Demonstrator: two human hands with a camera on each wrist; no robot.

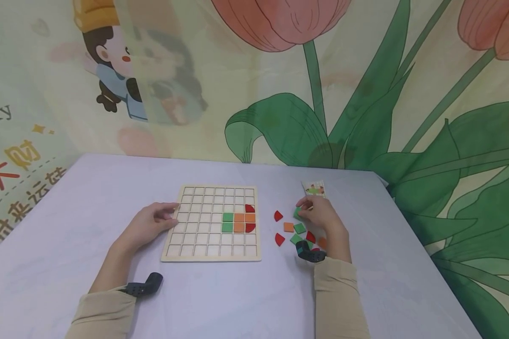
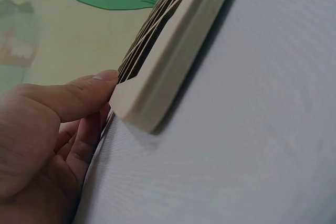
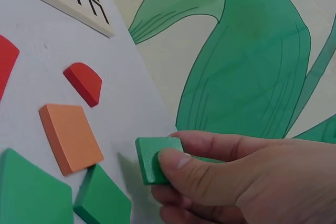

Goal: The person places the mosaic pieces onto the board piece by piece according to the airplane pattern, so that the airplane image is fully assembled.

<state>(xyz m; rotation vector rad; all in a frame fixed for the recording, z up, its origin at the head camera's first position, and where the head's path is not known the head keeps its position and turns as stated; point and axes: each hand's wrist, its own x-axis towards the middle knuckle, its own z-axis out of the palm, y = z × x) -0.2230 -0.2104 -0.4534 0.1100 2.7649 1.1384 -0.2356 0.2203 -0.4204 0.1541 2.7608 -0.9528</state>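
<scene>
A wooden grid board [image 1: 197, 252] lies on the table, with green, orange and red pieces set in cells at its right side. My left hand [image 1: 150, 221] holds the board's left edge, thumb at the rim, other fingers partly hidden behind it in the left wrist view. Beyond the board's right side, my right hand [image 1: 322, 215] pinches a green square tile [image 3: 149, 158] between thumb and fingers, above the table. Loose pieces lie near that hand: an orange square [image 1: 288, 227], a green square [image 1: 299, 228], red rounded pieces [image 1: 278, 216] and others partly covered by the wrist camera.
A small printed picture card [image 1: 315, 187] lies behind my right hand. The table has a white cloth [image 1: 220, 301]. A printed fabric backdrop [image 1: 186, 136] with tulips stands along the far edge. Dark cameras are strapped to both wrists.
</scene>
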